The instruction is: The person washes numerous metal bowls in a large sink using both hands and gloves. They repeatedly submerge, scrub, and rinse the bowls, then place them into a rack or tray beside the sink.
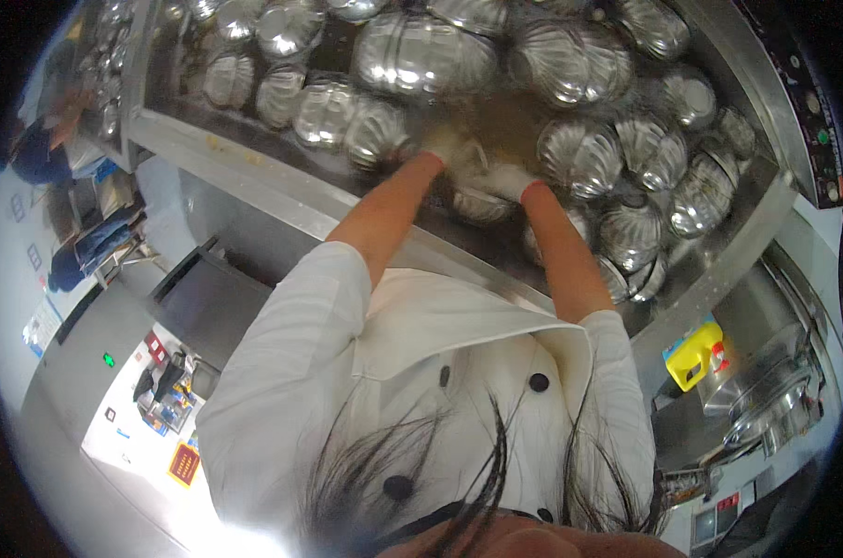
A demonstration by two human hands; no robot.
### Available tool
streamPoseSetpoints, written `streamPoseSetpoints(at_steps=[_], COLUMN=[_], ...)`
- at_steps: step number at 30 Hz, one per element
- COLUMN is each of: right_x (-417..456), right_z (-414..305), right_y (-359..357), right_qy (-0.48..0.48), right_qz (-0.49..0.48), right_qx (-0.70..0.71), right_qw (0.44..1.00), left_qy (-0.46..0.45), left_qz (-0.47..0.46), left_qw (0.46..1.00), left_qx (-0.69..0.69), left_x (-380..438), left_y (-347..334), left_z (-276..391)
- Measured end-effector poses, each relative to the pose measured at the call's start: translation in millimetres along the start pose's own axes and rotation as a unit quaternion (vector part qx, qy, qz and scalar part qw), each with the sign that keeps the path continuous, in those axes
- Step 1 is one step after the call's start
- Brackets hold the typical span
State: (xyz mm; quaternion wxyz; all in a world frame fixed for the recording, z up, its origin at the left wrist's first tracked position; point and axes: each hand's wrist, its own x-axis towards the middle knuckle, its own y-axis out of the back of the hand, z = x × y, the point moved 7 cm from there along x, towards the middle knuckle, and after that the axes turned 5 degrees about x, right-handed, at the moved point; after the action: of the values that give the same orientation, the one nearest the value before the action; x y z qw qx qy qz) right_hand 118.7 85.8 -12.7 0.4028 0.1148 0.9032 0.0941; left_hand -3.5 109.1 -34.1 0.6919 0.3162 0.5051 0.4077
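My left hand (pixel 453 145), in a pale glove with a red cuff, reaches over a steel-rimmed tray (pixel 268 188). Close to its right is my right hand (pixel 503 181), gloved the same way. Haze and blur cover the fingers of both, so whether they grip anything is hidden. Just below my right hand lies a small fluted metal mould (pixel 481 204); contact between them cannot be made out. A shiny ribbed mould (pixel 377 132) lies to the left of my left hand. To the right of my right hand is a pair of fluted moulds (pixel 580 157). Brownish tray floor (pixel 509 125) shows beyond my hands.
Many more shiny moulds, such as the large ribbed one (pixel 421 56), crowd the tray. The raised steel rim (pixel 728 272) runs close before me. At lower right stands a yellow jug (pixel 695 356) with a red cap. Another person (pixel 41 146) is at far left.
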Motion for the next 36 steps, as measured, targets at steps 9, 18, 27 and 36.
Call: streamPoseSetpoints(at_steps=[9,18,27,36], right_x=[35,-92,-117,-76], right_z=[64,-36,-37,-12], right_y=[14,45,42,32], right_qy=[0.106,0.168,0.071,-0.039], right_qz=[0.282,0.209,0.275,0.314], right_qx=[0.193,0.800,0.488,0.340], right_qw=[0.934,0.537,0.825,0.886], left_qy=[-0.049,0.165,0.047,0.070], left_qz=[-0.001,-0.044,0.091,0.367], left_qw=[0.972,0.805,0.793,0.527], left_qx=[-0.229,-0.569,-0.600,-0.764], left_x=[-16,-20,-91,-141], left_y=[54,79,152,334], left_z=[70,25,-38,-166])
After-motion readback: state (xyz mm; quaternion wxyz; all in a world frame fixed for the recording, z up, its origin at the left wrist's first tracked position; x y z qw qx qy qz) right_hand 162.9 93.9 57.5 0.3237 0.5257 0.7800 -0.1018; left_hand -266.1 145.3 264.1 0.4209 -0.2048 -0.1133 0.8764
